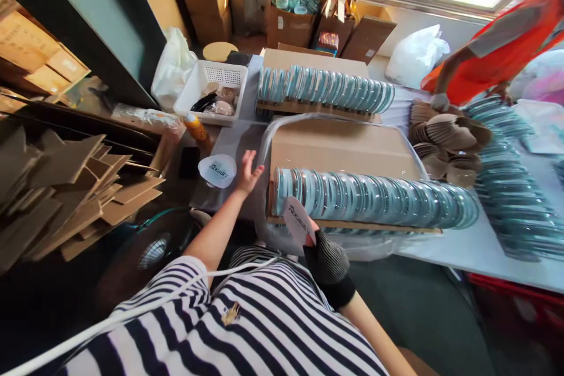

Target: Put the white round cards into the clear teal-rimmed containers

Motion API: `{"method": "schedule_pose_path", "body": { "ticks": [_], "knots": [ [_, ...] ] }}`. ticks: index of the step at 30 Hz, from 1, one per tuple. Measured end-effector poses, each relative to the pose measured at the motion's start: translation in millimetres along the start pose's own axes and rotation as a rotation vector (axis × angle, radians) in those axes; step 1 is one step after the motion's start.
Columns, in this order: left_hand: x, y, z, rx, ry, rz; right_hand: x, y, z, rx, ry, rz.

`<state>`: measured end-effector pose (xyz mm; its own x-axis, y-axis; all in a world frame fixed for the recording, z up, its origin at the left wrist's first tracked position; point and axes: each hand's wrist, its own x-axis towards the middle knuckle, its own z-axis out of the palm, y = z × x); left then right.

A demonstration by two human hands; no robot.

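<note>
My left hand (249,171) reaches forward over the grey table with fingers spread, just right of a stack of round white "SBeauty" labels (217,170). My right hand (325,254), in a dark striped glove, pinches one white round label (298,220) near the front end of a long row of round pale-blue lidded cases (374,200). That row stands on edge on a cardboard box (339,150) wrapped in clear plastic.
A second row of blue cases (324,87) rests on a box further back. A white basket (212,91), an orange bottle (196,127), brown paper pieces (445,135), more cases (511,188) at right, cardboard stacks (66,188) at left. A person in orange (497,53) works at right.
</note>
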<state>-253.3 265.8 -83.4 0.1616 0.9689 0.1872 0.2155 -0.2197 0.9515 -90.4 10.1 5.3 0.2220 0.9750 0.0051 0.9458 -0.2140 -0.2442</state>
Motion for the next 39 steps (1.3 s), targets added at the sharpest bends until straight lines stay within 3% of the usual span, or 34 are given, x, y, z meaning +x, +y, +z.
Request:
{"method": "schedule_pose_path", "body": {
  "ticks": [2, 3, 6, 13, 22, 26, 32, 34, 36, 38, 39],
  "knots": [
    [-12.9, 20.7, 30.5, -0.250, -0.220, 0.061, 25.8, -11.6, 9.2, -0.030, -0.086, -0.009],
    [-19.6, 28.5, 42.6, -0.325, -0.263, 0.059, 38.1, -16.6, 12.9, -0.041, -0.114, -0.001],
    [-35.1, 40.1, 61.9, -0.404, -0.195, -0.007, 61.5, -24.9, 16.7, -0.044, -0.110, 0.061],
    [-37.4, 39.6, 61.0, -0.412, -0.136, -0.128, 60.8, -32.2, 3.1, -0.017, -0.150, 0.173],
    [-33.0, 49.3, 61.6, -0.399, -0.114, -0.197, 86.7, -41.2, 14.0, 0.045, -0.286, 0.016],
    [-32.5, 49.3, 66.1, -0.385, -0.099, -0.178, 78.4, -42.9, 30.0, 0.552, -0.395, 0.199],
    [-30.2, 43.2, 63.1, -0.282, -0.186, -0.133, 74.5, -31.0, 49.7, 1.704, -0.622, 0.294],
    [-26.1, 41.5, 60.5, -0.228, -0.172, -0.117, 73.8, -21.4, 47.2, 1.724, -0.727, 0.251],
    [-24.0, 40.9, 58.1, -0.190, -0.118, -0.101, 72.0, -8.0, 38.8, 1.556, -0.833, 0.219],
    [-28.4, 41.6, 55.8, -0.211, -0.073, -0.109, 69.4, 12.2, 25.0, 1.376, -0.844, 0.183],
    [-34.0, 41.9, 54.6, -0.241, -0.061, -0.122, 67.7, 26.6, 16.2, 1.320, -0.785, 0.157]
  ]
}}
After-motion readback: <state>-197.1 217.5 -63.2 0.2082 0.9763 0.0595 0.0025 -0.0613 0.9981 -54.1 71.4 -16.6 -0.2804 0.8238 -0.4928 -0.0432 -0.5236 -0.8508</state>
